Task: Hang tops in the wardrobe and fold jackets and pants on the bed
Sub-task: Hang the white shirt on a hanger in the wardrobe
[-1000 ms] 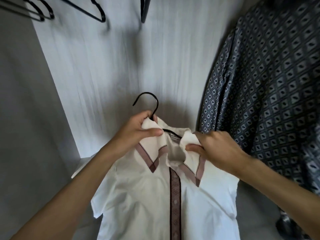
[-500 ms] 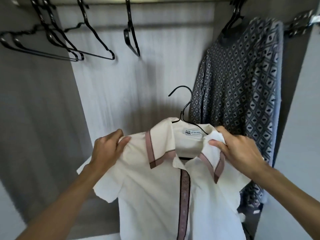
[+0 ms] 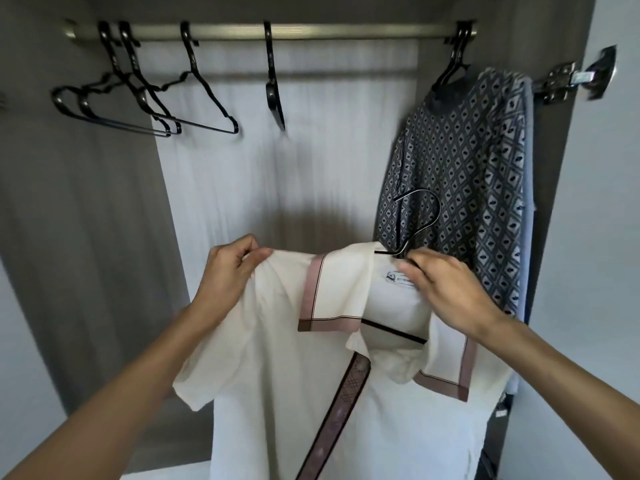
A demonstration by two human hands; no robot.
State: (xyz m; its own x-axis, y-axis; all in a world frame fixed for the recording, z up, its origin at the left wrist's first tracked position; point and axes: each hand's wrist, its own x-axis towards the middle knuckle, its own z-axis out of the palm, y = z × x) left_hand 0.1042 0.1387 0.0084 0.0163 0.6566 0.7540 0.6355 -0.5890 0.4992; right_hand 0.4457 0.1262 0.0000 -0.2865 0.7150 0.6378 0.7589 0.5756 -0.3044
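Right fingers off collar, gripping hanger neck; left fingers pinching shirt shoulder.

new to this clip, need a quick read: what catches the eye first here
A white collared shirt on a black hanger fills the lower centre, the left hand gripping its shoulder and the right hand at the hanger's neck. Behind right, a diamond-patterned top hangs from the rail; empty black hangers hang at left.
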